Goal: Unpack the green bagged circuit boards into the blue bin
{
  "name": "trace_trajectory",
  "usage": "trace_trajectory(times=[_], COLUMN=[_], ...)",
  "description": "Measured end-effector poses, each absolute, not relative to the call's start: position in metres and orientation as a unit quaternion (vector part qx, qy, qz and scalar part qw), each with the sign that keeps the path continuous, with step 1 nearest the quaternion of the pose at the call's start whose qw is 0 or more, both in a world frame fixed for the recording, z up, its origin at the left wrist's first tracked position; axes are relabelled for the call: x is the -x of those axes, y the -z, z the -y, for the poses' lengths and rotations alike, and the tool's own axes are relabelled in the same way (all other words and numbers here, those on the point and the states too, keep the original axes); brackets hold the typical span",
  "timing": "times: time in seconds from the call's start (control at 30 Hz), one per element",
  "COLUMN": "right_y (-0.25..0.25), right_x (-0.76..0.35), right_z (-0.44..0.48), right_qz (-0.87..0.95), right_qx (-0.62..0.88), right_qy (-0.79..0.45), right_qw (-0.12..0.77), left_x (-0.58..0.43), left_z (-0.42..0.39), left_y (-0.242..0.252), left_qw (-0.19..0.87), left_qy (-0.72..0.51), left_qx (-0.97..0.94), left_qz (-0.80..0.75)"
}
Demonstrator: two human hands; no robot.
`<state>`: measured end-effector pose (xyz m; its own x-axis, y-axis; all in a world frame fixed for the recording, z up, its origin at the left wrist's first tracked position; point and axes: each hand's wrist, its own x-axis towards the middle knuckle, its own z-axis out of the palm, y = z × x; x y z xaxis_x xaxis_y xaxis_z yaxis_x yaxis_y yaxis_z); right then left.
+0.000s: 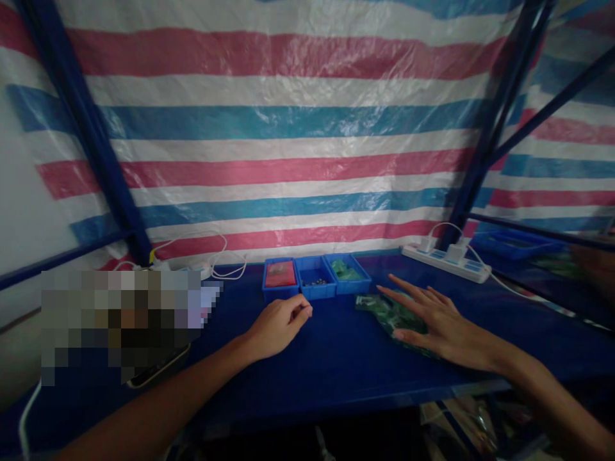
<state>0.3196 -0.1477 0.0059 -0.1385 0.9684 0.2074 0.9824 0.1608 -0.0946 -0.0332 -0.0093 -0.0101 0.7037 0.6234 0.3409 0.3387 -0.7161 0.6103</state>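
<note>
My left hand [281,325] rests over the blue table [317,378], fingers curled in and thumb pressed against them. Anything inside that grasp is hidden from me. Fingers spread, my right hand [435,320] lies over a crumpled clear bag with green contents [384,312] and covers part of it. Just beyond my hands stand small blue bins in a row. A red packet fills the left bin [280,274], small metal pieces lie in the middle bin [316,282], and the right bin [346,269] contains green pieces.
A white power strip [446,262] with plugs sits at the back right, its cable running right. White cords [225,256] tangle at the back left, near a blurred-out area and a dark device [161,366]. Blue frame posts [91,141] flank a striped sheet [298,121].
</note>
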Motion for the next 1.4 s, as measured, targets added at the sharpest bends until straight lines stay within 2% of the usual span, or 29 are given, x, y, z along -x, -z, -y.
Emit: trace_trajectory(times=[0.13,0.3,0.63,0.8,1.0,1.13,1.27,1.4], right_y=[0.008,0.011,0.0,-0.003,0.002,-0.009,-0.035,-0.044], right_x=[-0.305,-0.288,-0.233,-0.217,-0.214,-0.211,-0.199,-0.182], right_z=[0.147,0.148,0.137,0.118,0.091,0.079,0.074,0.062], right_qz=[0.776,0.783,0.86,0.895,0.9,0.884,0.887,0.862], right_qx=[0.623,0.606,0.471,0.409,0.378,0.394,0.418,0.441], right_qy=[-0.007,-0.009,-0.07,-0.012,0.144,0.202,0.134,-0.013], right_qw=[0.095,0.14,0.184,0.179,0.16,0.153,0.142,0.25], left_x=[0.032,0.032,0.039,0.04,0.038,0.036,0.035,0.035], left_z=[0.014,0.019,0.026,0.024,0.016,0.009,0.003,0.0], left_y=[0.008,0.007,0.002,0.001,0.008,0.011,0.013,0.015], left_qw=[0.246,0.208,0.172,0.121,0.089,0.117,0.164,0.219], left_qy=[-0.26,-0.233,-0.208,-0.185,-0.235,-0.293,-0.351,-0.403], left_qx=[-0.894,-0.917,-0.942,-0.959,-0.947,-0.91,-0.869,-0.838], left_qz=[-0.27,-0.25,-0.198,-0.175,-0.202,-0.271,-0.307,-0.295])
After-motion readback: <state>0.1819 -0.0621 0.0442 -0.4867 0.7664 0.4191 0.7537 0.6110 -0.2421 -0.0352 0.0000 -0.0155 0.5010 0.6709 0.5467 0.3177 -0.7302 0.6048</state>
